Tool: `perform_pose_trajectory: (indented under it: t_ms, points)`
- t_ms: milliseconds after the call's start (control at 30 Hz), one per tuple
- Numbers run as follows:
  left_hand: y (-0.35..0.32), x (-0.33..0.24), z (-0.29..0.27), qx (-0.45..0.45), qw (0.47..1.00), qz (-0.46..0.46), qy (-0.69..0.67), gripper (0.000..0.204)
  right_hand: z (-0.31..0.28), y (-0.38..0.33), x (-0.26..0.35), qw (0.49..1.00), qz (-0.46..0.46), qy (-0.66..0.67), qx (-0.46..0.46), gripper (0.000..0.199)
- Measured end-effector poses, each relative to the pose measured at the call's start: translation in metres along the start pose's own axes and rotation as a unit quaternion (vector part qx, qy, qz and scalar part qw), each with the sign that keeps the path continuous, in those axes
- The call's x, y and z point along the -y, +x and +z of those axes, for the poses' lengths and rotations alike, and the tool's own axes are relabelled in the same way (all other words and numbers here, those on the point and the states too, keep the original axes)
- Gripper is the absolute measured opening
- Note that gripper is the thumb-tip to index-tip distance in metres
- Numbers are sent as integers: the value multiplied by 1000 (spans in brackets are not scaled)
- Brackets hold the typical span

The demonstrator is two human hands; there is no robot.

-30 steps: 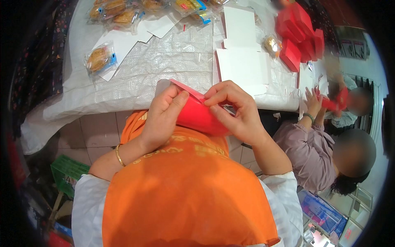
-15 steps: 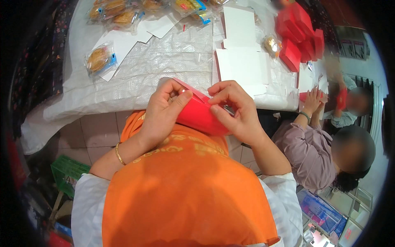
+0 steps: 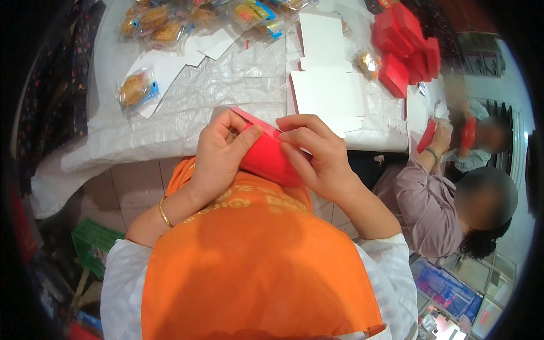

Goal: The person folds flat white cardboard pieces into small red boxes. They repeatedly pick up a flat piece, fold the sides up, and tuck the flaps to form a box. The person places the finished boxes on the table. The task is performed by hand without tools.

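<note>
Between my hands, just off the table's near edge and in front of my orange apron [image 3: 255, 255], is a red cardboard box [image 3: 266, 156], tilted, with a narrow flap along its upper edge. My left hand [image 3: 221, 144] grips its left end, thumb on the red face and fingers behind. At the right end my right hand [image 3: 317, 150] pinches the flap edge between thumb and fingers. What is inside the box cannot be seen. Beyond my hands lie flat white card blanks [image 3: 328, 93] on the table.
A white woven sheet covers the table [image 3: 243, 79]. Wrapped pastries [image 3: 164, 25] are heaped at the far left, with a single wrapped pastry [image 3: 136, 89] nearer. Red boxes [image 3: 399, 37] are piled far right beside another wrapped pastry [image 3: 368, 62]. A co-worker [image 3: 425, 209] handles red card at right. A green crate [image 3: 93, 243] stands lower left.
My right fingers have shifted slightly left along the box's flap, which looks flatter. My left hand keeps its hold. The co-worker's hands have raised a red piece.
</note>
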State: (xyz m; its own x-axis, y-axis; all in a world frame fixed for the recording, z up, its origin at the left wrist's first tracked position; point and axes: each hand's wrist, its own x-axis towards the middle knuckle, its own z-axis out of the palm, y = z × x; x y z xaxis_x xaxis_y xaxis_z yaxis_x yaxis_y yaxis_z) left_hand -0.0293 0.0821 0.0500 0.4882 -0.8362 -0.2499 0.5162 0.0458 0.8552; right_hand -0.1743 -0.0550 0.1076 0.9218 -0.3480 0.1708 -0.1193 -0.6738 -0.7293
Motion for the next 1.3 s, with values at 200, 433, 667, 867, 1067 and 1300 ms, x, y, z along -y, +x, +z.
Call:
perform_pose_trajectory:
  t_ms: [200, 433, 667, 867, 1067, 1300]
  points:
    - [15, -7, 0, 26, 999, 33, 27, 8, 0, 1, 5, 997, -34, -64, 0, 29]
    - [54, -27, 4, 15, 945, 138, 297, 17, -13, 14, -8, 985, 144, 85, 35, 45]
    - [51, -22, -1, -86, 965, 201, 141, 67, -23, 23, -33, 947, 158, 210, -184, 53]
    - [33, -18, 31, 4, 966, 185, 180, 66, 16, -4, -41, 957, 137, 130, -219, 61]
    - [25, -34, 28, 72, 975, 162, 136, 59, -20, -2, -30, 917, 187, 307, -174, 53]
    - [8, -29, 8, 51, 933, 247, 257, 16, -5, -18, -9, 940, 123, 185, -260, 20]
